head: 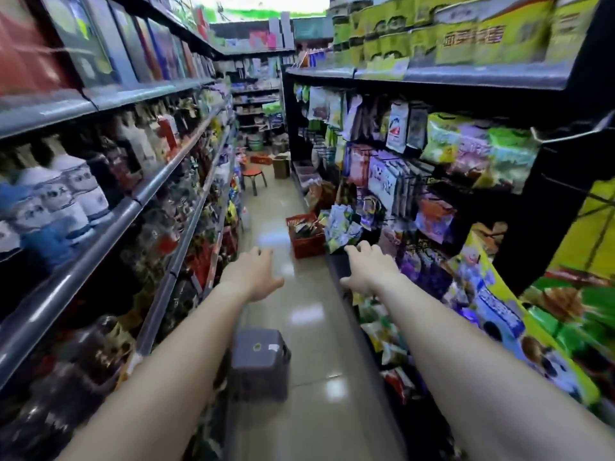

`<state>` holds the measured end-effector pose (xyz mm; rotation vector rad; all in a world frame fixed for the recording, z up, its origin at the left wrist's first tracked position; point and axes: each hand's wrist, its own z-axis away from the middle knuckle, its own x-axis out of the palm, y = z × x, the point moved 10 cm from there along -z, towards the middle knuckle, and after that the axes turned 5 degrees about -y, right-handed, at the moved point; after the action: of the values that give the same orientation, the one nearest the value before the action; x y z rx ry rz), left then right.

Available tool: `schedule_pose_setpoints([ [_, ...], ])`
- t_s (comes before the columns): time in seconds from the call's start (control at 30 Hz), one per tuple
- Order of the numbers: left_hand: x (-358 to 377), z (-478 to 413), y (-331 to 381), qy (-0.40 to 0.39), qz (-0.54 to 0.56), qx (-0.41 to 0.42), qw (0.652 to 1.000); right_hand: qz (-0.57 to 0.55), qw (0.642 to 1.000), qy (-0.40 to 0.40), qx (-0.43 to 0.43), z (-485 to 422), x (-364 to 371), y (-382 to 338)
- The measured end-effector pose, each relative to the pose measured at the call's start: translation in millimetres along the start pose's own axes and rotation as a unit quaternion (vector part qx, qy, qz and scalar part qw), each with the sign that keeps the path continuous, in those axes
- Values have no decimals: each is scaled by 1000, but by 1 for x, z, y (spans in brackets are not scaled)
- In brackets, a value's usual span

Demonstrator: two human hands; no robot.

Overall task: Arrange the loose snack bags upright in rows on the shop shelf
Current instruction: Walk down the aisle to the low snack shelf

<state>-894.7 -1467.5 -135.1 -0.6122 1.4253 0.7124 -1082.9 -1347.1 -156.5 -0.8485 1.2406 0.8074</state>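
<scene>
Short of the red basket, both arms reach out, holding nothing.
Left hand and right hand hover on the near side of the basket, fingers loosely spread. Snack bags lie heaped on the shelf just right of the basket; a grey stool stands well nearer.

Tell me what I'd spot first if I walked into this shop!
Two bare arms stretch down the aisle, with the left hand and right hand open and holding nothing. Just past them, a red basket full of packets sits on the shiny floor, next to colourful snack bags crowding the right side. A grey stool stands below the arms.
</scene>
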Motion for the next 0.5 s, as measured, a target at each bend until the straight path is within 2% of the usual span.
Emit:
schedule_pose_setpoints([
  [0.2,-23,-148,-9,12,11,11,1000,-4,1000,-9,17,-143,-22,24],
  [0.5,0,-340,-20,-12,13,55,998,-4,998,-33,53,-317,-21,58],
])
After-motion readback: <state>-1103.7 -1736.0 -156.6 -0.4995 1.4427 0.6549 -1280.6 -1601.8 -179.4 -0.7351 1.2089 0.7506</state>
